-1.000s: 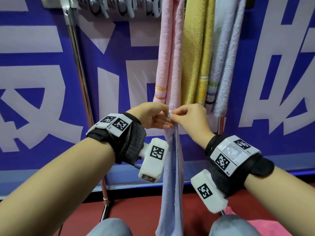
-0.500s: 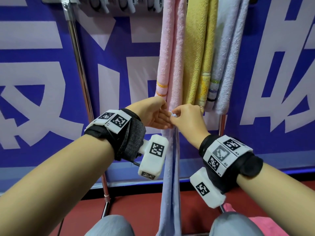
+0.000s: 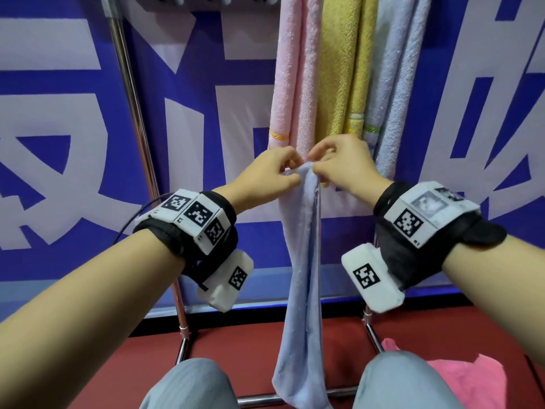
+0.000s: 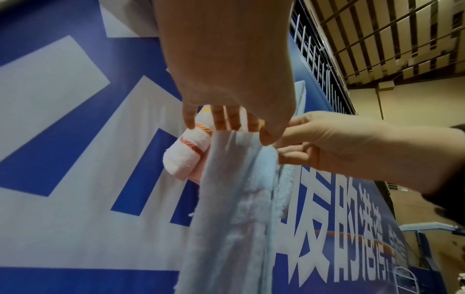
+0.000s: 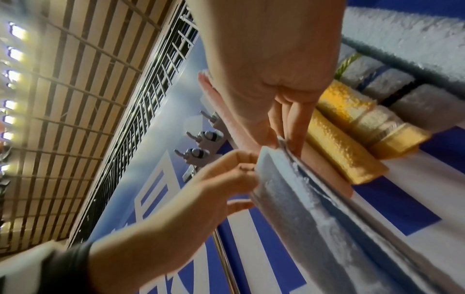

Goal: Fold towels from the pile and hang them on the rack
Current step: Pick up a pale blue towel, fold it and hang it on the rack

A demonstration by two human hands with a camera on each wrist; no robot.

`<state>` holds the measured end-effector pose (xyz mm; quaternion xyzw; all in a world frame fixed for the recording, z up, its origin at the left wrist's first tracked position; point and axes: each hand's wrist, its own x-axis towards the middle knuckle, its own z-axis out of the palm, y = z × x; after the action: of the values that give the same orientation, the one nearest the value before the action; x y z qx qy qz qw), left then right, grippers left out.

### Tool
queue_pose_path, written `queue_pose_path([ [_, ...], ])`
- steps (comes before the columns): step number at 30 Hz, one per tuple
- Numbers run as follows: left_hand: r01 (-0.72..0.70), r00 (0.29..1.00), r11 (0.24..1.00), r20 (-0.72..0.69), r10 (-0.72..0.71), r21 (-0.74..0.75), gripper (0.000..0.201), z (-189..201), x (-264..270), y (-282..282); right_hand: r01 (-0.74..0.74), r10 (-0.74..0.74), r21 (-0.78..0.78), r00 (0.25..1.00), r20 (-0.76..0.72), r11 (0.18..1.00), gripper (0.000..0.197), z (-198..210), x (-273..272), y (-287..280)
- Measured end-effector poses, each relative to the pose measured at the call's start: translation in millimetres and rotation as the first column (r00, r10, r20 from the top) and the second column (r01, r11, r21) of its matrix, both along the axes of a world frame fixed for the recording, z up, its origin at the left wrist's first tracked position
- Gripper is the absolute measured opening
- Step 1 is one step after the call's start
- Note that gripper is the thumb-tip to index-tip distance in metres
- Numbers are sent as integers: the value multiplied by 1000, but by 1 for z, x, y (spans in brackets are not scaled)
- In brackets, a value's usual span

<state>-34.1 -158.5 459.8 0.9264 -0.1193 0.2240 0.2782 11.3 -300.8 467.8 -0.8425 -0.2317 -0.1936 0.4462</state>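
Both hands pinched the top edge of a light blue towel (image 3: 303,261): the left hand (image 3: 265,175) and the right hand (image 3: 342,163) met almost knuckle to knuckle, thumbs and fingertips closed on the cloth, which hung straight down between the person's knees. Just behind the blue towel hung a pink towel (image 3: 295,78), a yellow towel (image 3: 345,69) and a pale grey-blue towel (image 3: 398,78) on the rack, whose steel post (image 3: 132,98) stood well to the left of it.

Only the right wrist view showed the clips (image 5: 198,153) on the rack's top bar, empty, up beside the pink towel; the head view cut that bar off. The left wrist view showed the blue towel's top edge spread flat under four fingertips (image 4: 219,121). Only the head view showed a loose pink cloth (image 3: 460,379) on the red floor, low and right of the blue towel, partly hidden by a knee. The blue towel's bottom end ran out of frame.
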Motion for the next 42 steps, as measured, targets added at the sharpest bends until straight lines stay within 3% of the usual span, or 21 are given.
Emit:
queue_pose_path([
  [2,-17,998,996,57,12,93,15,-4,4,6,-17,20,63,999,-46,998,29,8,1,-6],
  [6,-199,975,926,161,153,322,24,-5,11,18,-70,73,86,997,-35,994,31,22,-5,-18],
  [10,-277,944,885,278,179,373,20,13,8,18,-139,142,82,989,-34,987,31,31,-8,-23],
  [14,-167,949,983,284,138,81,2,39,1,12,-222,233,199,972,-32,955,32,50,-7,-29],
  [20,43,974,970,224,12,-239,16,53,-9,15,-233,227,174,972,53,957,36,67,-7,-30],
  [25,-60,969,996,242,41,71,13,57,-14,19,-219,206,153,974,97,964,40,64,-7,-22],
  [30,6,973,964,223,-67,264,30,55,-22,28,-226,210,173,972,102,959,41,57,-6,-18],
  [33,34,947,924,282,-152,381,30,49,-23,32,-203,189,165,977,101,965,41,52,-3,-15],
  [36,-18,939,886,312,-144,464,27,41,-20,33,-178,163,178,982,99,968,42,45,1,-13],
  [42,-44,959,762,241,-149,646,26,28,-20,30,-151,133,120,980,148,981,40,33,9,-13],
])
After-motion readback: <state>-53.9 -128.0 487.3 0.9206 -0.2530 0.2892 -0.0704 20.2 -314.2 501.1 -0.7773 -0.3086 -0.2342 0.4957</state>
